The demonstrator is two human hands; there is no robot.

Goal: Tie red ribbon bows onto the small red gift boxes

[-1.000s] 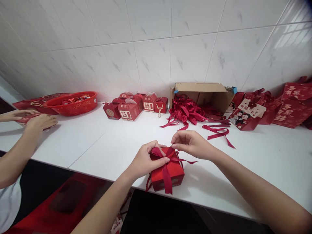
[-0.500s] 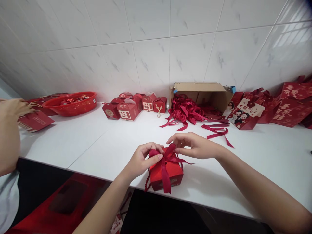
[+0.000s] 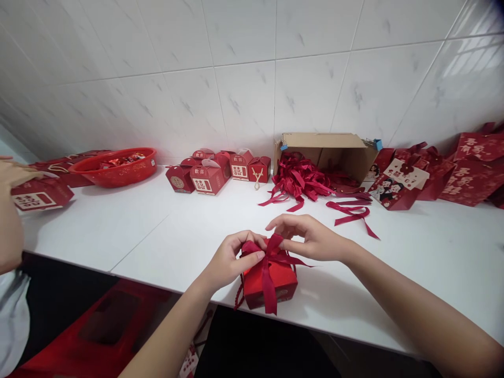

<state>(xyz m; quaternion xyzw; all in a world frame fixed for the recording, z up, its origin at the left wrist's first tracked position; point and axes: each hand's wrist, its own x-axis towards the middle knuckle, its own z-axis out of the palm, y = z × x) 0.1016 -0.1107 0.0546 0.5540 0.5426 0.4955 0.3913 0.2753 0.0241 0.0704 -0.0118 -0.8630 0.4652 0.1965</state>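
- Your L hand (image 3: 232, 260) pinches the ribbon (image 3: 269, 289): thumb lies in front by the knot, forefinger is behind.
- Your R hand (image 3: 315, 239) is just beside the bow, w/ fingers curved, thumb and forefinger apart; if it grips any part of the ribbon, I cannot tell.
- Red box (image 3: 284, 275) sits upright on the table (image 3: 354, 299), btwn and a bit below both your hands. The ribbon is tied on its top, w/ one tail hanging over the side nearest you.
- Red cord (image 3: 238, 295) hangs at the box side, below your L hand.
- Ahead of your R hand: carton (image 3: 326, 140) on its side, w/ ribbon pile (image 3: 301, 178) spilling out; one loose strip (image 3: 352, 215) lies nearer.
- Farther right of your R hand: red bags (image 3: 468, 181).
- Ahead of your L hand: small boxes (image 3: 208, 178) in a group.
- Far left of your L hand: basin (image 3: 129, 173) w/ wrapped pcs., and co-worker's hand (image 3: 10, 176), blurred, at another box (image 3: 51, 193).
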